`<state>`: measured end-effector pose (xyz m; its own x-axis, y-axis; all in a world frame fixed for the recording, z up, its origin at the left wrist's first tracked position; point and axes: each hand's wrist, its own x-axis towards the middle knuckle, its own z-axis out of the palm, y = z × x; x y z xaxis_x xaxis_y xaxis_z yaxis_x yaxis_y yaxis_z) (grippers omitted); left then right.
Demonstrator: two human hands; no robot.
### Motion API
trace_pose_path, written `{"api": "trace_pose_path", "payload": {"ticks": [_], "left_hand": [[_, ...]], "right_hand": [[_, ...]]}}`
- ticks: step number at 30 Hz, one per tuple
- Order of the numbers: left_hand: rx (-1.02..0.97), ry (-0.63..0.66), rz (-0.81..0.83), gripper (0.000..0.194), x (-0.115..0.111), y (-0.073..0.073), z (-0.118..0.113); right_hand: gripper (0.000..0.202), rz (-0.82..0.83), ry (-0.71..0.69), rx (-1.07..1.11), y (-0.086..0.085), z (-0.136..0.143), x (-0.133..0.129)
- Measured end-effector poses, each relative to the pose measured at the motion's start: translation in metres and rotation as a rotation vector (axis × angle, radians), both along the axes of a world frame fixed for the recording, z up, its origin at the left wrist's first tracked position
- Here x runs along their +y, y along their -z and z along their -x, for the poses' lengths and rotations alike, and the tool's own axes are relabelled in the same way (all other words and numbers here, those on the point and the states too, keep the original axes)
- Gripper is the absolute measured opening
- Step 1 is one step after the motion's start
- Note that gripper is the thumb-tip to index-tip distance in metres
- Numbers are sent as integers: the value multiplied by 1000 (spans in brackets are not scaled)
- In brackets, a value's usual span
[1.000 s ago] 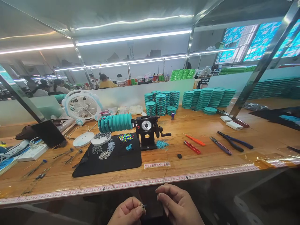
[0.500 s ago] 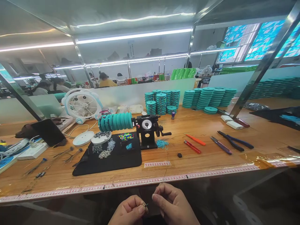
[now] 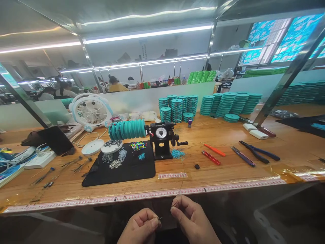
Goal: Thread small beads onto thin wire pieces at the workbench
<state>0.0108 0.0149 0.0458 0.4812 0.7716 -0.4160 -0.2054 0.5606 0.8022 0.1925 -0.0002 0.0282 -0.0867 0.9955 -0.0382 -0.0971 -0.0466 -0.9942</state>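
Observation:
Below the table's front edge, my left hand pinches a small dark looped piece between thumb and forefinger. Just right of it, my right hand is closed in a pinch on a thin line that runs up over the table edge. The hands are apart. Beyond them stands a black hand-cranked winder with a round dial, and a row of teal spools extends from its left side. A black mat carries colored beads and small metal parts.
Red tool, orange tool, scissors and pliers lie to the right. Stacks of teal spools stand behind. A white fan and a dark phone-like screen are at the left. Other people sit far back.
The view has shifted slightly, so the table items appear a little to the right and higher. Both hands keep their pinches, and the dark looped piece has turned slightly.

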Motion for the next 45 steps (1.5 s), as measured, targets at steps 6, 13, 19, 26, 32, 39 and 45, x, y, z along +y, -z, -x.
{"api": "trace_pose_path", "payload": {"ticks": [6, 13, 19, 26, 32, 39, 45], "left_hand": [[6, 3, -14, 38, -1, -2, -3], [34, -7, -24, 39, 0, 1, 0], [81, -7, -93, 47, 4, 6, 0], [119, -14, -125, 45, 0, 0, -1], [113, -33, -99, 38, -2, -5, -1], [87, -46, -110, 39, -4, -8, -2], [78, -55, -116, 40, -4, -7, -3]], "right_hand": [[33, 63, -9, 56, 1, 0, -1], [33, 78, 97, 95, -2, -1, -1], [14, -313, 302, -284, -21, -20, -4], [9, -274, 139, -463, -31, -15, -1], [17, -379, 128, -493, -25, -8, -3], [17, -512, 291, -531, -16, -2, -7], [14, -620, 322, -590, -11, -4, -3]]}}
